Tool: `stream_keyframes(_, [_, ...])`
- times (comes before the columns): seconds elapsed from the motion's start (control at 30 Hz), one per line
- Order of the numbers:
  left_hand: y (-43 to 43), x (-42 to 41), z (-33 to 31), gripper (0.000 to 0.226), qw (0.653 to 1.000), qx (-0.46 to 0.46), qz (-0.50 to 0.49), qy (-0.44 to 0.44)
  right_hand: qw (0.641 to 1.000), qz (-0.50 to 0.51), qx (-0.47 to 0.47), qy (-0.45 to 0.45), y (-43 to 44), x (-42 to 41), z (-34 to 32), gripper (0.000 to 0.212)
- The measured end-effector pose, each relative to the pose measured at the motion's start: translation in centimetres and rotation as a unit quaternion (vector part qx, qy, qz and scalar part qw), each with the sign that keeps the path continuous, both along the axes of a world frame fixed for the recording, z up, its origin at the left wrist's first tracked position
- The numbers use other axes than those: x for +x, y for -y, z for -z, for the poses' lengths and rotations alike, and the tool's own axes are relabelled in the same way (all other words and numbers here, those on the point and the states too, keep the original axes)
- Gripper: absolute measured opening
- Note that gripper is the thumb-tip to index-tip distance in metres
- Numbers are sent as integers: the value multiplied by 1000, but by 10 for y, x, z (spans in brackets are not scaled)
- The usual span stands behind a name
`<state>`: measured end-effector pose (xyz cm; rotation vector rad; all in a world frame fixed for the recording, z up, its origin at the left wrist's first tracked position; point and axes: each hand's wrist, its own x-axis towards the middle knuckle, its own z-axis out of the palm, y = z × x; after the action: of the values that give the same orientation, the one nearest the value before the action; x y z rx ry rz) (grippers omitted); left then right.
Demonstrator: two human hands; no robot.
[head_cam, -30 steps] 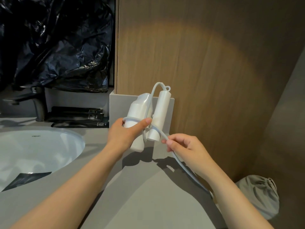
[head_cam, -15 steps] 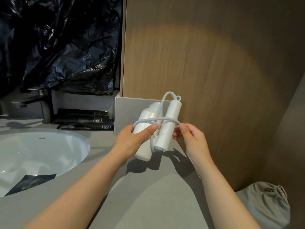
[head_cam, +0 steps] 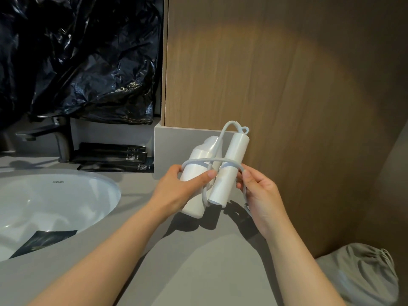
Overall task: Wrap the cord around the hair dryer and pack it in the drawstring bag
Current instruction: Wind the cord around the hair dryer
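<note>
A grey bag [head_cam: 357,277] sits low at right. Above the counter [head_cam: 198,268], the left hand [head_cam: 176,188] curls around the folded white dryer [head_cam: 197,156], thumb across it; the right hand [head_cam: 260,193] pinches the cord [head_cam: 205,160] looped around it, before a wood panel [head_cam: 276,85].

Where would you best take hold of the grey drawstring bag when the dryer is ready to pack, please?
Probably at the puckered mouth of the drawstring bag, at its far right end, where the drawstring gathers the cloth. Come from above with the right hand, the nearer one, once it frees the cord: the bag lies slumped and soft, so elsewhere loose cloth would only bunch.
</note>
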<state>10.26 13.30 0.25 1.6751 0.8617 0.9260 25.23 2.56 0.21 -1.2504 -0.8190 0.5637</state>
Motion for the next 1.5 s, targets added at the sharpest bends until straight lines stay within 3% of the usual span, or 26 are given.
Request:
stream_keyframes(0.2, [6,3,-5,90,999,7,-39,-13,999,1,36,-24,4,-4,-1,34])
stream_keyframes(0.37, [-1,8,1,56,993,40,-106,25,998,-11,55,-19,3,-5,-1,37])
stream_keyframes(0.53, [9,9,2,75,997,71,0,32,997,-4,69,-16,2,-9,0,45])
stream_keyframes(0.67, [16,7,1,64,992,91,83,-23,997,13,79,1,4,-9,-1,44])
stream_keyframes(0.77, [11,6,4,71,990,80,110,-41,995,33,86,44,5,-10,-2,38])
stream_keyframes(1.0, [8,0,0,86,980,-9,186,67,988,33,84,122,4,-8,1,34])
stream_keyframes(1.17, [8,-5,-1,60,964,-32,247,92,990,15,1,137,4,1,4,43])
stream_keyframes(1.33, [10,-7,0,94,971,-6,237,37,992,-20,-35,123,7,0,3,36])
stream_keyframes(1.5, [18,1,-6,70,978,64,195,26,997,47,17,60,5,1,3,29])
